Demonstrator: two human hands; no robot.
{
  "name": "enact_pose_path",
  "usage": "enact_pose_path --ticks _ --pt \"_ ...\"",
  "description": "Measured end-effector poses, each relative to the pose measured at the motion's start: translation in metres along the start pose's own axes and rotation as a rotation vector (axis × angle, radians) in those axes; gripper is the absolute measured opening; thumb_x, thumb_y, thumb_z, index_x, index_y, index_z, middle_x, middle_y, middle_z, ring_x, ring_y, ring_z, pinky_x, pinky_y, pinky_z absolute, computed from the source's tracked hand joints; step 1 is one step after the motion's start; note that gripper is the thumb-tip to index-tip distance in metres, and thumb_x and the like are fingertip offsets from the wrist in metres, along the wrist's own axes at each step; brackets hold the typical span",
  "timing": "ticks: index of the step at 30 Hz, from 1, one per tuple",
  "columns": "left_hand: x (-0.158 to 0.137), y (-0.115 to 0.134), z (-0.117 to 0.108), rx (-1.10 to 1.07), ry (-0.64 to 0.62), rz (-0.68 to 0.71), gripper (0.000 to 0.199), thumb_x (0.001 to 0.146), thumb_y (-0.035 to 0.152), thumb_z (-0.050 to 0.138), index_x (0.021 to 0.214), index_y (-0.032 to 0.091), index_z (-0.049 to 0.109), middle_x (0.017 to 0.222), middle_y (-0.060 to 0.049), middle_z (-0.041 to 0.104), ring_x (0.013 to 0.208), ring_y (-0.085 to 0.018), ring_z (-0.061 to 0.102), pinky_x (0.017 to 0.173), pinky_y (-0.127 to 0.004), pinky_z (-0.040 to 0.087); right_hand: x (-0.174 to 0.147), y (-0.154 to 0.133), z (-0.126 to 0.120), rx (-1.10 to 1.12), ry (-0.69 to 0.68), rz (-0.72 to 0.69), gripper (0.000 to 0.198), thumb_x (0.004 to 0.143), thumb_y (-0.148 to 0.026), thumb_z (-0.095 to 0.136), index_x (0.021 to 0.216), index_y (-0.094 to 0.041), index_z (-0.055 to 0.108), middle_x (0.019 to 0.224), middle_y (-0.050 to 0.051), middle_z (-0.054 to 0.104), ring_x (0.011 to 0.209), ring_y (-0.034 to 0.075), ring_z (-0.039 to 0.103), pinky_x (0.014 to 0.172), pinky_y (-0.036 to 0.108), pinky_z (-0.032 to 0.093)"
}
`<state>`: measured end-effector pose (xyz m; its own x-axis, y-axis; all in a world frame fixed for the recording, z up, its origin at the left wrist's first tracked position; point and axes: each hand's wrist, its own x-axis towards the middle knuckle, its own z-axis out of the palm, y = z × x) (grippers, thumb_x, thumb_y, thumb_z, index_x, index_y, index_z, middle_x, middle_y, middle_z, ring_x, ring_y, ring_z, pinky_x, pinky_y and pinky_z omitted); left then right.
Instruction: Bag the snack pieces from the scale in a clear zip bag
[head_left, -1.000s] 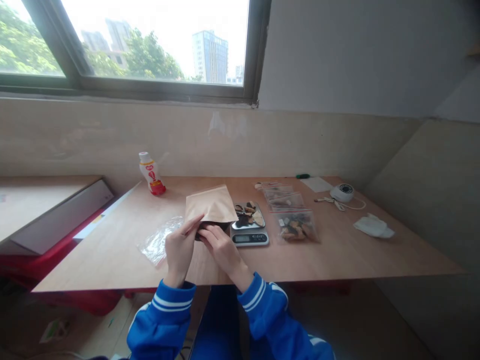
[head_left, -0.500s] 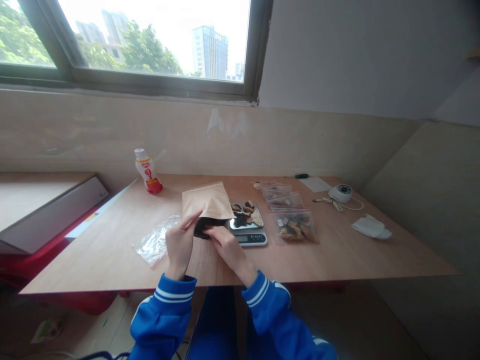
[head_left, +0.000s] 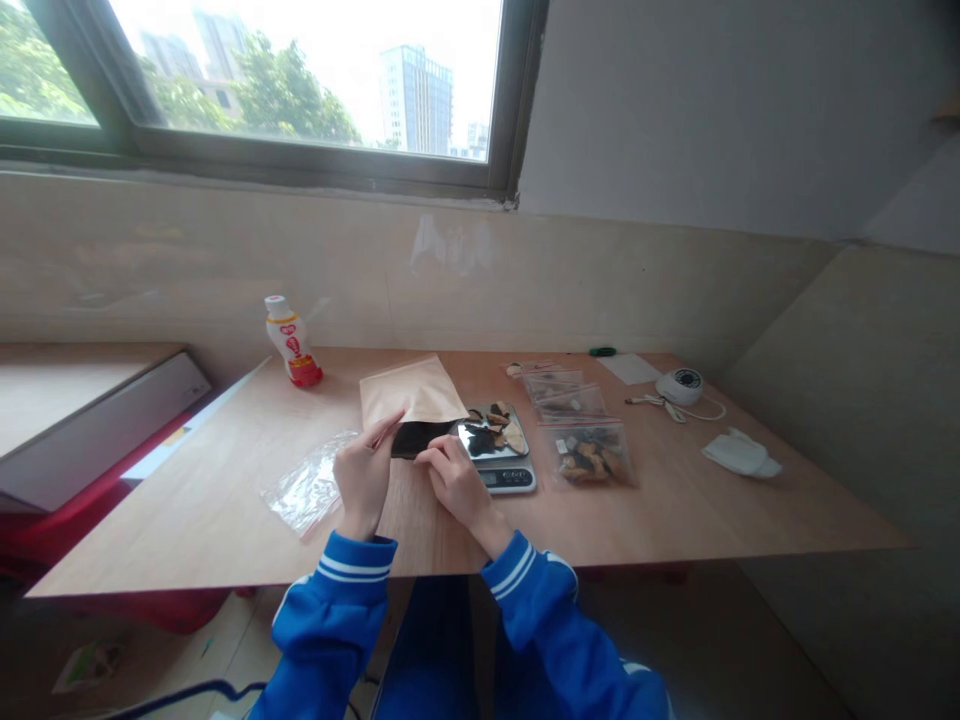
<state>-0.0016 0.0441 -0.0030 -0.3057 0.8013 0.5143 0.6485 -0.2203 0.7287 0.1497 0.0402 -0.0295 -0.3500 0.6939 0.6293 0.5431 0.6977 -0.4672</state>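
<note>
**Pouch mouth faces the hands, with the loaded scale just to its right**

The blue sleeves (head_left: 339, 600) are stretched in from the near edge of the table (head_left: 187, 510). By the left hand (head_left: 362, 485), the left side of the paper pouch (head_left: 412, 388) is gripped at its mouth, thumb and fingers closed on it. The fingertips of the right hand (head_left: 459, 487) are bunched together, and the near dark lip appears to be pinched by them.

The pouch is placed just beyond the fingers, nearly midway between the hands. Its gaping mouth is turned to the near side, running left to right, and its body is extended towards the far side; which side is longer cannot be judged from this slant.

A crumpled clear bag (head_left: 304, 485) is left beside the left hand. To the right, closer to the right hand, dried pieces (head_left: 495, 430) are spread on the digital scale (head_left: 511, 480); its tray is partly overlapped in view by the pouch's right corner. Farther right, a filled zip bag (head_left: 595, 457) is laid flat. At the far left, a bottle (head_left: 293, 345) is stood.
</note>
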Motion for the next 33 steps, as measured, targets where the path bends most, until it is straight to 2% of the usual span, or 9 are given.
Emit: enact_pose_path --ticks 3,5,11,15,20,23,25,28,33 --pt "0.005 -0.011 0.007 0.017 0.004 -0.010 0.026 0.084 0.033 0.056 0.105 0.030 0.070 0.089 0.001 0.075 0.070 -0.016 0.068 0.059 -0.022 0.047 -0.008 0.000 -0.013 0.122 0.034 0.073 0.033 0.086 -0.001 0.036 0.090 -0.020 0.062 0.090 0.005 0.057 0.091 0.018 0.055 0.085 0.031 0.048" --pt "0.008 -0.018 0.012 0.015 0.016 -0.014 0.026 0.084 0.033 0.055 0.105 0.030 0.070 0.096 0.001 0.074 0.077 -0.018 0.069 0.061 -0.023 0.049 -0.017 0.002 -0.021 0.141 -0.032 0.098 0.032 0.086 -0.001 0.037 0.093 -0.020 0.062 0.090 0.004 0.059 0.091 0.018 0.055 0.084 0.031 0.048" --pt "0.018 -0.041 0.028 0.036 0.001 -0.003 0.026 0.087 0.033 0.050 0.104 0.028 0.069 0.110 0.000 0.071 0.093 -0.019 0.068 0.076 -0.025 0.051 -0.041 0.001 -0.021 -0.150 -0.302 0.078 0.018 0.083 -0.019 0.062 0.101 -0.020 0.064 0.098 0.007 0.066 0.100 0.025 0.053 0.088 0.041 0.043" --pt "0.018 -0.062 0.038 0.031 -0.076 0.055 0.027 0.088 0.033 0.047 0.102 0.025 0.068 0.110 -0.003 0.070 0.105 -0.020 0.063 0.091 -0.029 0.046 -0.046 -0.001 -0.013 -0.196 -0.390 -0.004 0.012 0.086 -0.018 0.061 0.096 -0.021 0.066 0.090 0.005 0.068 0.095 0.022 0.056 0.085 0.038 0.042" --pt "0.013 -0.080 0.048 0.044 -0.148 0.172 0.027 0.086 0.026 0.043 0.101 0.020 0.064 0.112 -0.008 0.066 0.110 -0.022 0.058 0.098 -0.037 0.043 -0.008 0.017 -0.038 0.004 -0.206 0.123 0.024 0.082 -0.017 0.067 0.105 -0.023 0.064 0.085 0.000 0.070 0.086 0.017 0.059 0.082 0.030 0.043" --pt "0.012 -0.084 0.050 0.064 -0.150 0.210 0.027 0.084 0.021 0.042 0.101 0.019 0.064 0.111 -0.008 0.065 0.109 -0.024 0.057 0.098 -0.040 0.043 0.031 0.048 -0.064 -0.041 -0.017 0.286 0.015 0.083 -0.020 0.065 0.097 -0.022 0.066 0.093 0.003 0.069 0.090 0.017 0.059 0.081 0.028 0.044" --pt "0.012 -0.084 0.051 0.070 -0.154 0.215 0.028 0.083 0.020 0.042 0.101 0.019 0.063 0.112 -0.008 0.064 0.110 -0.024 0.057 0.098 -0.041 0.043 0.051 0.072 -0.074 -0.136 -0.055 0.382 0.011 0.082 -0.020 0.065 0.093 -0.021 0.067 0.091 0.003 0.070 0.092 0.018 0.059 0.082 0.029 0.043" --pt "0.012 -0.086 0.050 0.080 -0.158 0.210 0.029 0.082 0.019 0.043 0.102 0.019 0.063 0.115 -0.008 0.064 0.111 -0.024 0.056 0.098 -0.042 0.043 0.065 0.098 -0.073 -0.238 -0.156 0.447 0.008 0.077 -0.014 0.066 0.083 -0.019 0.070 0.084 0.004 0.071 0.091 0.021 0.058 0.084 0.033 0.040" --pt "0.012 -0.088 0.050 0.090 -0.157 0.220 0.029 0.082 0.019 0.043 0.103 0.020 0.063 0.116 -0.008 0.064 0.111 -0.024 0.057 0.098 -0.042 0.044 0.061 0.109 -0.056 -0.288 -0.189 0.440 0.005 0.076 -0.017 0.067 0.075 -0.018 0.072 0.089 0.009 0.069 0.098 0.027 0.054 0.090 0.043 0.033"
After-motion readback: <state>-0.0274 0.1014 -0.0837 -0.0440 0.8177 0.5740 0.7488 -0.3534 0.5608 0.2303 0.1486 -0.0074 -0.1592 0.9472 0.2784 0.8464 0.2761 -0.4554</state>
